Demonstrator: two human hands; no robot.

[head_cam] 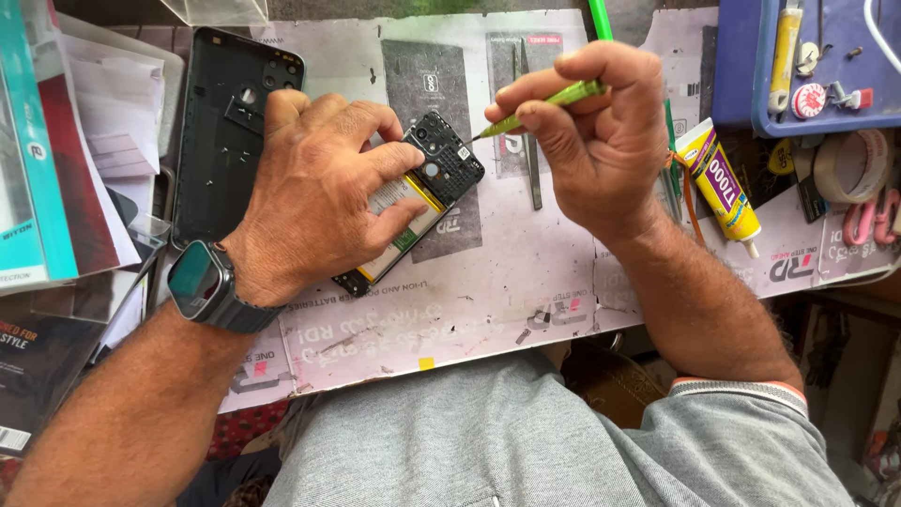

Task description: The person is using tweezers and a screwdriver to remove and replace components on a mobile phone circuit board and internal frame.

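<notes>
While the left hand pins the opened phone slantwise on the worktop, the right hand pinches a green screwdriver; its tip points left at the phone's upper end.

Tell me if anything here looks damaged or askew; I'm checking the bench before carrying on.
The phone under the left hand lies open, back cover off beside it and battery exposed. The work mat is stained and scuffed. The right hand holds a green screwdriver at the phone's top. Nothing looks spilled.
</notes>
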